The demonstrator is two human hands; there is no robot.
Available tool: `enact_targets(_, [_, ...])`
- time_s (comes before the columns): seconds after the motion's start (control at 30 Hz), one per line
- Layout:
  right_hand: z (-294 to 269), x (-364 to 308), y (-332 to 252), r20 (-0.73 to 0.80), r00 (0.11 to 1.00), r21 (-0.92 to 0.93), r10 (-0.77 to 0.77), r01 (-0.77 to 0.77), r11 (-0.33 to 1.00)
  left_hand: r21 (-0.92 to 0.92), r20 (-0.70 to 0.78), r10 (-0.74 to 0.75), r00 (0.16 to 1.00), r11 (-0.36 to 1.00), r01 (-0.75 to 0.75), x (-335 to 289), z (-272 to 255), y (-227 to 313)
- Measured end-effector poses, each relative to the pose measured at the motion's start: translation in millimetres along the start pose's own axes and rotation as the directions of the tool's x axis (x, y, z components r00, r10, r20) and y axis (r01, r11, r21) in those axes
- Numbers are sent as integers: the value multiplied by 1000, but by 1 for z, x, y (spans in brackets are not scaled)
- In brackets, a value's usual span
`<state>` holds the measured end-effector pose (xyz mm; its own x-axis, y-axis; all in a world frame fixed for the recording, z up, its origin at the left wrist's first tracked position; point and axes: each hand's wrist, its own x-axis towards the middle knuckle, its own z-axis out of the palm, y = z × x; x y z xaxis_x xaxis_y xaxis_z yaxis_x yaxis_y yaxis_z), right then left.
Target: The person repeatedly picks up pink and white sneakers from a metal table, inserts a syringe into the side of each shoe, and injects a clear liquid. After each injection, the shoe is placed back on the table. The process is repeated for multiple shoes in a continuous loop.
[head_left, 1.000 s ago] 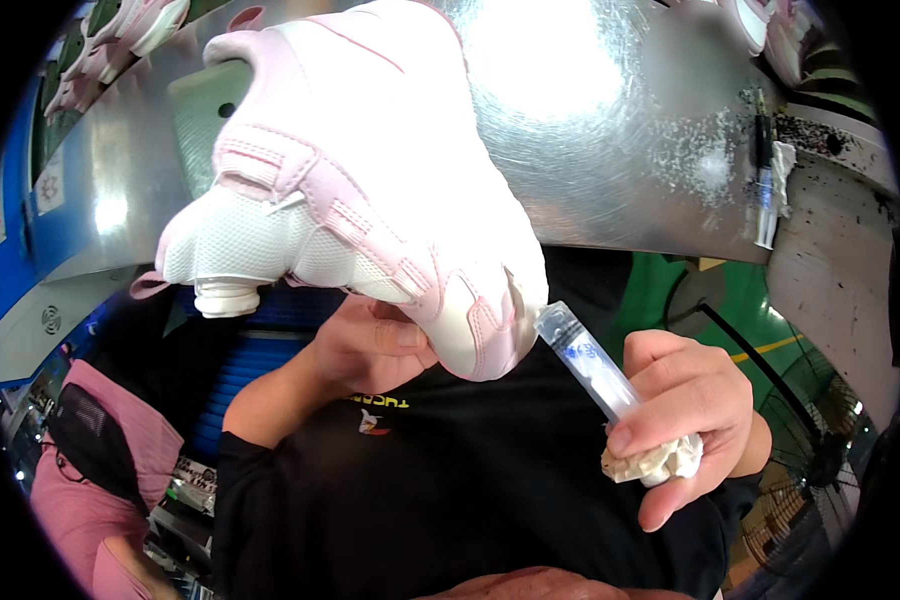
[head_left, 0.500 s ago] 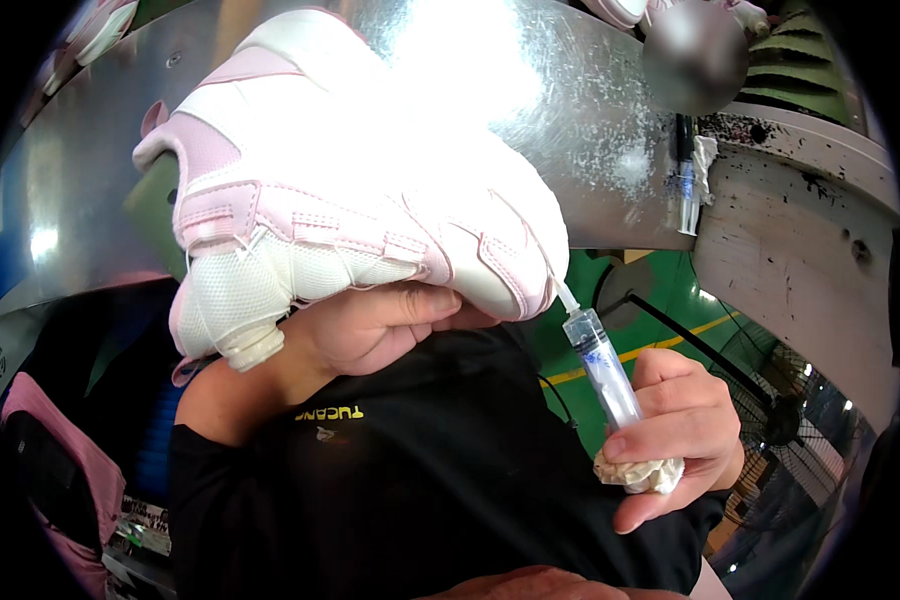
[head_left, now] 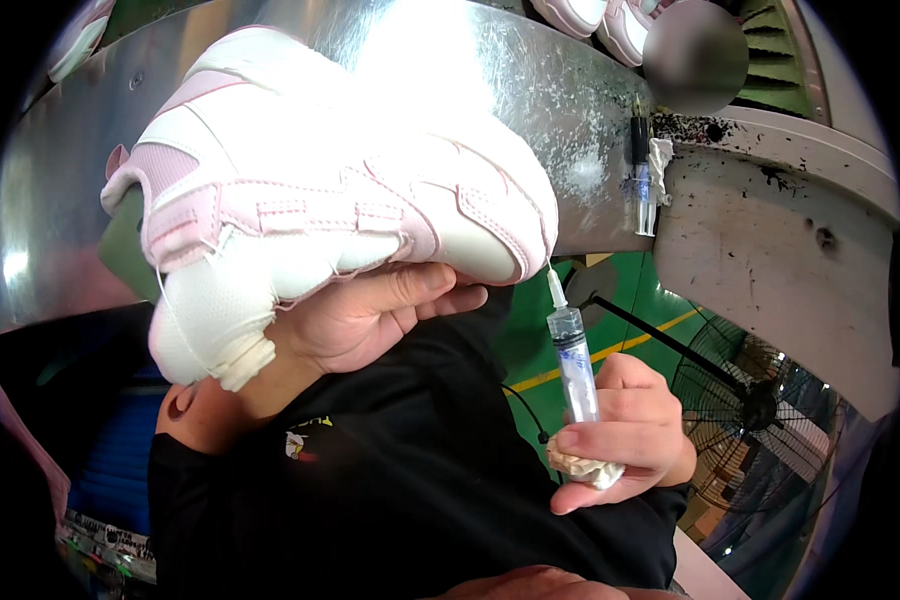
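A white and pink sports shoe (head_left: 300, 190) hangs on its side before me, its toe toward the right. My left hand (head_left: 380, 310) is closed on it from below, thumb along its lower side. Part of a green form (head_left: 125, 245) shows at the shoe's opening. In my right hand (head_left: 630, 430) is a clear plastic syringe (head_left: 576, 370), its nozzle pointing up at the edge of the toe, where it touches or almost touches the sole seam. A crumpled white cloth or paper (head_left: 585, 468) is bunched at the syringe's lower end under my fingers.
A shiny metal bench top (head_left: 70, 190) lies behind the shoe. At its right end rest a second syringe (head_left: 643, 185) and a white crumpled wad (head_left: 660, 165). More shoes (head_left: 575, 15) stand at the far edge. A black floor fan (head_left: 755, 405) is at the right.
The whole view has shifted, so shoe, hands and bench sit further left. The shoe has tilted slightly, and the syringe stands a little more upright at the toe. Both grips are the same.
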<state>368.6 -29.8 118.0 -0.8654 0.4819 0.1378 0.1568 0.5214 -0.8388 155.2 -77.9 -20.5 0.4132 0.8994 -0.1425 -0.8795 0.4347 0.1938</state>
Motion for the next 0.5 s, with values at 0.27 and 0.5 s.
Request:
enact_targets(0.27, [29, 1, 17, -116, 979, -216, -166, 139, 967, 14, 37, 80, 996, 997, -80, 16, 14, 10])
enact_targets(0.5, [44, 3, 32, -140, 953, -396, -267, 193, 898, -62, -20, 83, 996, 995, -84, 21, 24, 16])
